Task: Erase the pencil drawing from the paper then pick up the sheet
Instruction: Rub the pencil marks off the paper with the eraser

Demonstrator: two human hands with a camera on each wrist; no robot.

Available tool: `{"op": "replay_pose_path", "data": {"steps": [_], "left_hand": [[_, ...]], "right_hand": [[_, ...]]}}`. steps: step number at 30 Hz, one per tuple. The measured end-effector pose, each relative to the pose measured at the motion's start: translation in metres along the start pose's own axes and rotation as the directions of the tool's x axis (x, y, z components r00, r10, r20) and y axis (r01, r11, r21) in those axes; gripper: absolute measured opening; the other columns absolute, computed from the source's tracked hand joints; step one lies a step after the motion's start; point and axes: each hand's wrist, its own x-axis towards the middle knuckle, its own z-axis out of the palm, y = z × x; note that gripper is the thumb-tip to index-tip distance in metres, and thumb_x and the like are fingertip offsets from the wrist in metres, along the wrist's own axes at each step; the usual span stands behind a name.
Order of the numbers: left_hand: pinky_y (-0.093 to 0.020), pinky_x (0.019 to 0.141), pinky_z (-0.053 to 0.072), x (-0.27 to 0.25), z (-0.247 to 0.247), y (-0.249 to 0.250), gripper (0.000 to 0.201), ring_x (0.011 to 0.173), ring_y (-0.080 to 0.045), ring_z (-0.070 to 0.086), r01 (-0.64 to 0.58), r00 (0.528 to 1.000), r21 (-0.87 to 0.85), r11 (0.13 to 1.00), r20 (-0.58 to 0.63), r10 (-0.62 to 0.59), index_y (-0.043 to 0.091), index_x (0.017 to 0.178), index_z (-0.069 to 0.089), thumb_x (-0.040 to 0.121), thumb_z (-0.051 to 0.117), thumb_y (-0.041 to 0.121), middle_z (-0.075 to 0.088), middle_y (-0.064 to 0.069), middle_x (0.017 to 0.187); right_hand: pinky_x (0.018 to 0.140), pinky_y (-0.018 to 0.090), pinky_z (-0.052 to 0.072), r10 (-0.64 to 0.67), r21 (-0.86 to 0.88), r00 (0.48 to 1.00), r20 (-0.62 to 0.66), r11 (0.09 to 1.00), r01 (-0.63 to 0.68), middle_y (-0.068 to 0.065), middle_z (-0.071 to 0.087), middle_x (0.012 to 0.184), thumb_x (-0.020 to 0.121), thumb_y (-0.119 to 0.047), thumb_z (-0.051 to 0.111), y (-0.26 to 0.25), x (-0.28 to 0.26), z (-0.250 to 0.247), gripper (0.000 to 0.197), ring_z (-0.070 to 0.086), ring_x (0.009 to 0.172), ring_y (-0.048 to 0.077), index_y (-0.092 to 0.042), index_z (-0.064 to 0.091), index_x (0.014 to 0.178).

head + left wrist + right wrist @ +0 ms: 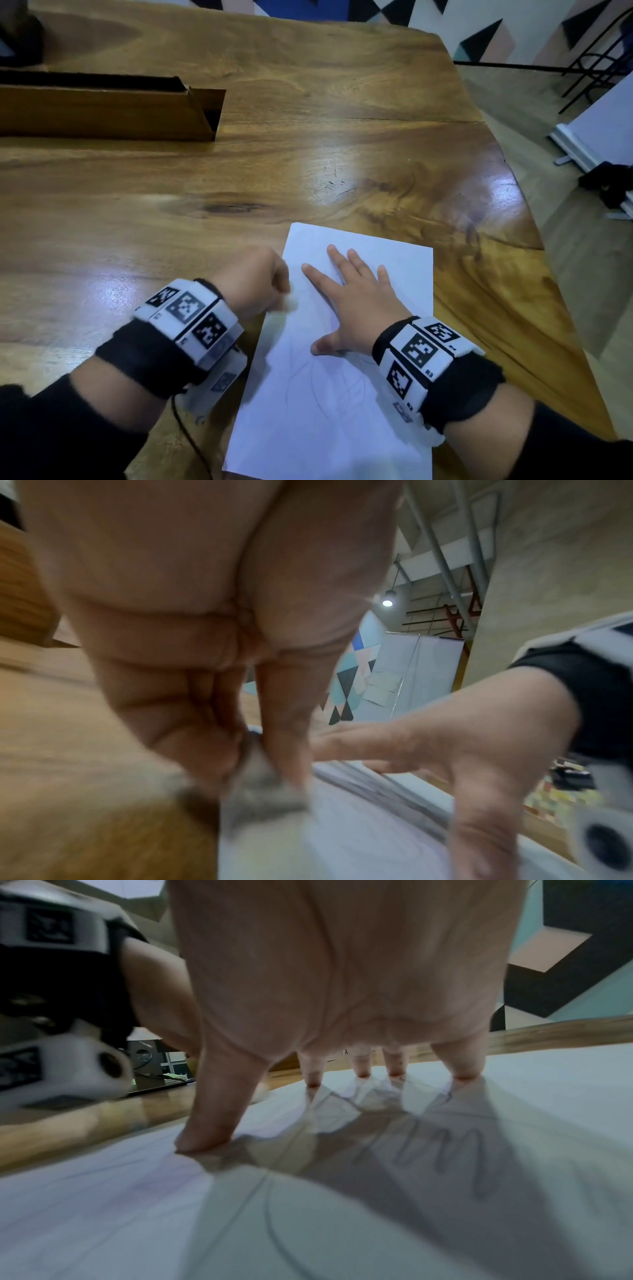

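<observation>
A white sheet of paper [342, 394] with faint pencil lines [445, 1156] lies on the wooden table [308, 154] near its front right corner. My right hand [356, 294] lies flat on the sheet's upper half, fingers spread and straight, pressing it down. My left hand [260, 277] is curled at the sheet's left edge and pinches a small pale eraser [289, 303] against the paper. The left wrist view shows the eraser [260, 780] blurred between thumb and fingers, touching the sheet [359, 831].
A long wooden box [113, 109] with a dark slot lies at the back left of the table. The table's right edge [534, 212] runs close to the sheet, with floor beyond. A black cable [191, 442] trails from my left wrist.
</observation>
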Motion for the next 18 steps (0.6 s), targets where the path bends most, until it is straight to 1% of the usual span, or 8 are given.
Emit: {"op": "replay_pose_path", "data": {"steps": [3, 5, 8, 9, 13, 14, 16, 18], "left_hand": [[-0.021, 0.058, 0.040, 0.012, -0.006, 0.009, 0.009, 0.071, -0.017, 0.056, -0.016, 0.978, -0.038, 0.999, -0.210, 0.007, 0.012, 0.068, 0.067, 0.069, 0.075, 0.015, 0.049, 0.012, 0.057], [-0.021, 0.057, 0.038, 0.007, 0.000, 0.006, 0.017, 0.068, -0.016, 0.053, -0.039, 0.986, 0.000, 0.999, -0.160, 0.038, 0.016, 0.058, 0.061, 0.069, 0.074, 0.014, 0.048, 0.011, 0.055], [-0.023, 0.057, 0.042, -0.004, 0.004, 0.002, 0.023, 0.065, -0.015, 0.054, -0.020, 0.995, 0.061, 0.998, 0.102, 0.014, 0.022, 0.054, 0.057, 0.066, 0.077, 0.016, 0.054, 0.009, 0.058], [-0.025, 0.059, 0.044, -0.002, 0.002, 0.003, 0.022, 0.066, -0.016, 0.056, -0.008, 0.995, 0.047, 0.999, 0.100, 0.003, 0.022, 0.055, 0.059, 0.065, 0.077, 0.016, 0.055, 0.008, 0.059], [-0.026, 0.064, 0.041, 0.012, -0.005, 0.012, 0.007, 0.075, -0.021, 0.056, -0.003, 0.978, -0.052, 0.999, -0.206, -0.008, 0.010, 0.070, 0.065, 0.072, 0.071, 0.012, 0.048, 0.009, 0.057], [-0.026, 0.063, 0.040, 0.009, -0.002, 0.012, 0.007, 0.074, -0.021, 0.054, -0.006, 0.977, -0.045, 0.999, -0.214, -0.004, 0.009, 0.071, 0.065, 0.072, 0.070, 0.013, 0.047, 0.009, 0.057], [-0.024, 0.057, 0.037, -0.003, 0.006, 0.006, 0.010, 0.070, -0.018, 0.051, -0.025, 0.991, -0.001, 1.000, -0.129, 0.024, 0.013, 0.066, 0.061, 0.073, 0.068, 0.011, 0.046, 0.010, 0.055], [-0.017, 0.050, 0.033, -0.011, 0.015, -0.002, 0.025, 0.067, -0.016, 0.050, -0.041, 0.997, 0.025, 0.999, -0.071, 0.043, 0.020, 0.057, 0.052, 0.073, 0.064, 0.005, 0.046, 0.011, 0.054]], "right_hand": [[0.114, 0.054, -0.007, 0.000, -0.005, 1.000, -0.001, 1.000, 0.000, -0.005, -0.031, 0.154, 0.069, -0.063, 0.070, 0.001, 0.000, 0.000, 0.113, -0.025, 0.143, 0.021, -0.047, -0.012, 0.146], [0.115, 0.054, -0.007, 0.001, -0.010, 1.000, 0.001, 1.000, -0.001, -0.005, -0.031, 0.154, 0.069, -0.063, 0.070, 0.000, 0.000, 0.000, 0.113, -0.025, 0.143, 0.021, -0.047, -0.012, 0.146], [0.115, 0.054, -0.007, 0.003, -0.003, 1.000, 0.003, 1.000, -0.003, -0.006, -0.032, 0.154, 0.070, -0.063, 0.070, 0.000, -0.001, 0.000, 0.113, -0.026, 0.143, 0.021, -0.047, -0.011, 0.146], [0.115, 0.054, -0.007, 0.001, -0.004, 1.000, 0.004, 1.000, -0.001, -0.005, -0.031, 0.154, 0.070, -0.063, 0.070, 0.000, -0.001, 0.000, 0.112, -0.026, 0.143, 0.021, -0.047, -0.011, 0.146], [0.114, 0.053, -0.006, -0.001, -0.019, 1.000, 0.003, 1.000, 0.001, -0.005, -0.032, 0.154, 0.070, -0.064, 0.069, 0.000, -0.001, 0.000, 0.112, -0.025, 0.143, 0.022, -0.046, -0.013, 0.146], [0.115, 0.053, -0.006, -0.002, -0.020, 1.000, 0.004, 1.000, 0.002, -0.005, -0.032, 0.154, 0.070, -0.064, 0.068, 0.000, -0.001, 0.000, 0.112, -0.026, 0.143, 0.021, -0.046, -0.013, 0.146], [0.115, 0.053, -0.007, -0.002, -0.013, 1.000, 0.002, 1.000, 0.002, -0.005, -0.033, 0.153, 0.071, -0.064, 0.068, 0.001, 0.000, 0.000, 0.112, -0.026, 0.143, 0.021, -0.047, -0.014, 0.145], [0.115, 0.053, -0.007, -0.003, -0.007, 1.000, 0.004, 1.000, 0.003, -0.006, -0.033, 0.153, 0.071, -0.064, 0.068, 0.000, 0.000, 0.001, 0.112, -0.027, 0.143, 0.021, -0.047, -0.015, 0.145]]}}
